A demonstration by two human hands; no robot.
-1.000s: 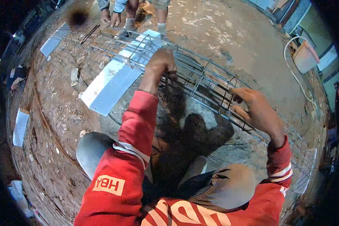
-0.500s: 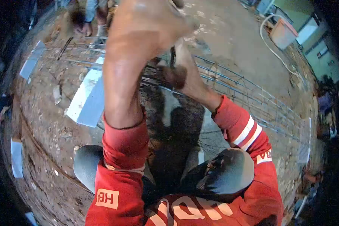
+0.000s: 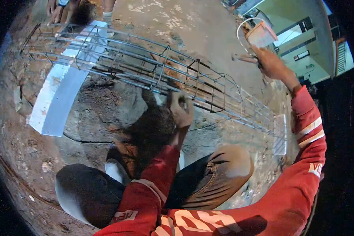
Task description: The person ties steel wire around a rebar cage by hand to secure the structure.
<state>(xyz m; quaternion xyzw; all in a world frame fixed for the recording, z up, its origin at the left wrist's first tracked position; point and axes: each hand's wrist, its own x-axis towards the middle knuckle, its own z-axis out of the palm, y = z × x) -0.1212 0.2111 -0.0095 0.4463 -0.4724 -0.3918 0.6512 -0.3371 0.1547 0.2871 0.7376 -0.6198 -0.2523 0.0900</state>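
A long cage of steel rebar (image 3: 160, 74) with square stirrups runs from upper left to lower right. My left hand (image 3: 181, 112) is at its near lower bar, with thumb and fingers curled together; what they pinch is too small to make out. Out to the right, beyond the cage, my right hand (image 3: 273, 65) is closed round a metal hand tool (image 3: 246, 58) that looks like pincers, its jaws pointing left and blurred.
A long white block (image 3: 61, 94) lies under the cage's left end, and a pale block (image 3: 279, 133) stands near its right end. A bucket (image 3: 260, 35) is at the upper right. Another person's hand (image 3: 57, 13) shows at the top left. My knees flank muddy ground.
My hands, raised together before, are now apart: the left lower at the cage, the right far out to the right with the tool. The view has shifted, showing more of the cage.
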